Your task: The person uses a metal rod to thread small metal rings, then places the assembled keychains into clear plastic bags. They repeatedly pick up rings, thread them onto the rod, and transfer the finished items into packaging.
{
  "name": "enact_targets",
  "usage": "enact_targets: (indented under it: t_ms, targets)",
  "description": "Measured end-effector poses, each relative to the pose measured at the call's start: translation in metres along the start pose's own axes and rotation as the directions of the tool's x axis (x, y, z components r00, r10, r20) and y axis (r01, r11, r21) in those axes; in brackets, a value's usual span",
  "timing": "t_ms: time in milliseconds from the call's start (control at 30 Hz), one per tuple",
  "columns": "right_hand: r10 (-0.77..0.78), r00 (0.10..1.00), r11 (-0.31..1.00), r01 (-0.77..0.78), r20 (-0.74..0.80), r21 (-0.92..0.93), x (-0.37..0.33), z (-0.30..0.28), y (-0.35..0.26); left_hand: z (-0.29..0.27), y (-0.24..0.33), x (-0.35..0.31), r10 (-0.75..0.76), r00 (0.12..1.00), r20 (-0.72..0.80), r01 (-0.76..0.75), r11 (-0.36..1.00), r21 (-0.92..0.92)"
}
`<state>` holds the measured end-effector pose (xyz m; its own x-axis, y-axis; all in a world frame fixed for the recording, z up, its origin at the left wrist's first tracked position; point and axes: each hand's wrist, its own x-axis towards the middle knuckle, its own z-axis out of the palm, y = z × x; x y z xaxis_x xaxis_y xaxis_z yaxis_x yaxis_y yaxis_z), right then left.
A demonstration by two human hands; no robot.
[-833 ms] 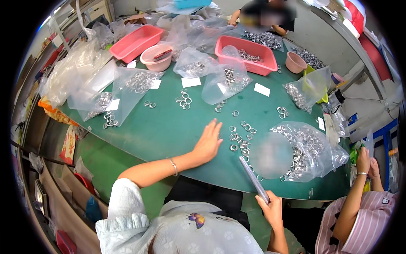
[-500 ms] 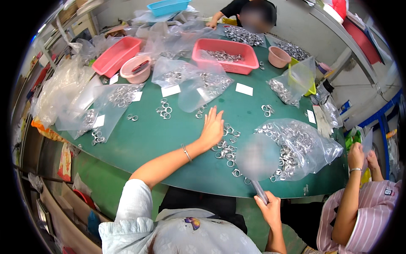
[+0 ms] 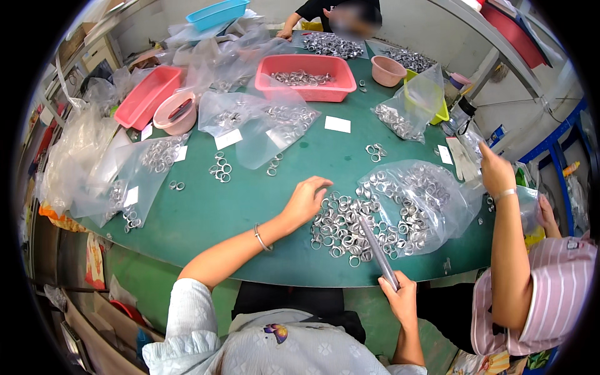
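My left hand reaches over the green table, fingers curved and apart, at the left edge of a heap of silvery metal rings. It holds nothing that I can see. At the table's near edge my right hand is closed round the lower end of a grey paddle-like thing. It shows edge-on as a narrow bar, slanting over the heap. Just right of it, a clear plastic bag lies with more rings in and around its mouth.
Other bags of rings and small ring groups lie farther back. A pink tub, a long pink basin and a white card are there too. Co-workers are at the right and far side.
The paddle, earlier showing a broad round head, has turned edge-on, uncovering more rings. My left hand has drawn back slightly, fingers more bent. The co-worker at right has raised an arm.
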<state>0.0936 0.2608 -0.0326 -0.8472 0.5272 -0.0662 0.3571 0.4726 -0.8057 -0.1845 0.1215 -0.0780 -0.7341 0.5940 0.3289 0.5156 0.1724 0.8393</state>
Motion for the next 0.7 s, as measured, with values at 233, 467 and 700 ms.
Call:
enact_targets:
  t_ms: [233, 467, 700]
  targets:
    - [0.003, 1.0, 0.998, -0.001, -0.029, 0.055, -0.003, 0.002, -0.001, 0.047, 0.008, 0.031, 0.136, 0.985, 0.107, -0.165, 0.923, 0.348]
    - [0.098, 0.994, 0.986, -0.09, -0.053, 0.139, -0.011, -0.001, 0.013, 0.067, -0.004, 0.049, -0.015, 0.984, 0.177, 0.008, 0.999, 0.04]
    - [0.061, 0.998, 0.976, -0.054, -0.025, 0.211, -0.006, 0.005, 0.029, 0.073, -0.001, 0.055, 0.009, 0.977, 0.215, -0.052, 0.979, 0.197]
